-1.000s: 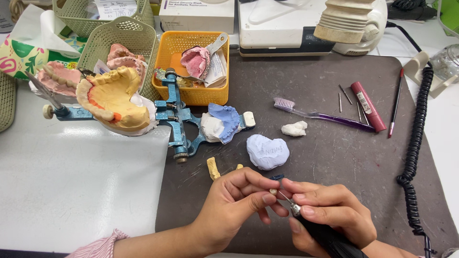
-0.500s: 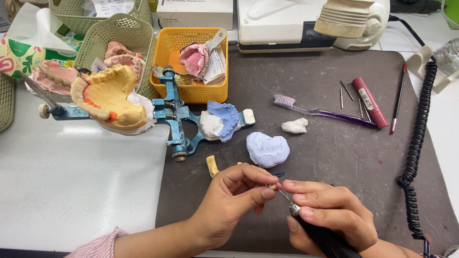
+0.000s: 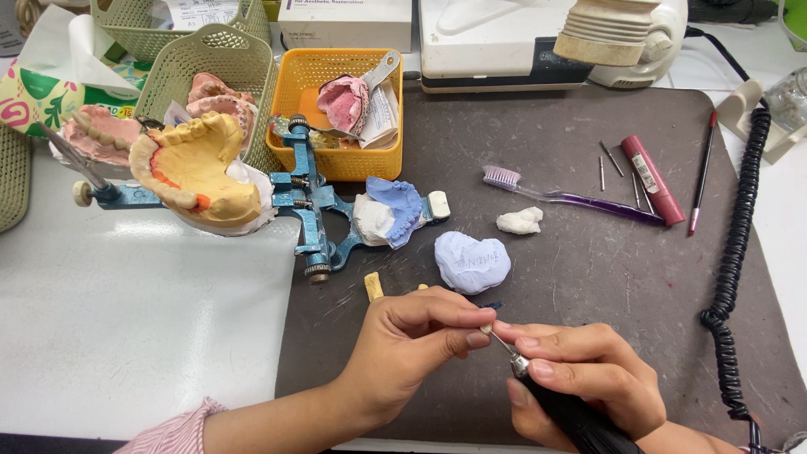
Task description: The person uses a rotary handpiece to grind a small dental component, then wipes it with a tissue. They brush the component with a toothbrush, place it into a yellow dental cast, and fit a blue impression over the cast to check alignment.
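Note:
My right hand (image 3: 588,378) grips a black rotary handpiece (image 3: 572,416) near the front edge of the dark mat (image 3: 572,269); its thin metal bur (image 3: 500,345) points up and left. My left hand (image 3: 416,340) pinches the tip of that bur between thumb and forefinger. Just beyond my hands lies a pale blue plaster cast (image 3: 471,262), with a small yellow piece (image 3: 373,286) to its left.
A blue metal articulator (image 3: 311,210) holds a blue-and-white cast (image 3: 391,210). A large yellow jaw model (image 3: 197,172), green baskets (image 3: 210,59), an orange basket (image 3: 345,84), a purple toothbrush (image 3: 572,197), a red tube (image 3: 651,178), loose burs, a brush and a coiled black cord (image 3: 740,261) surround the mat.
My hands stay together at the front of the mat. The left fingers have shifted along the bur to pinch its tip, and the view has dropped slightly.

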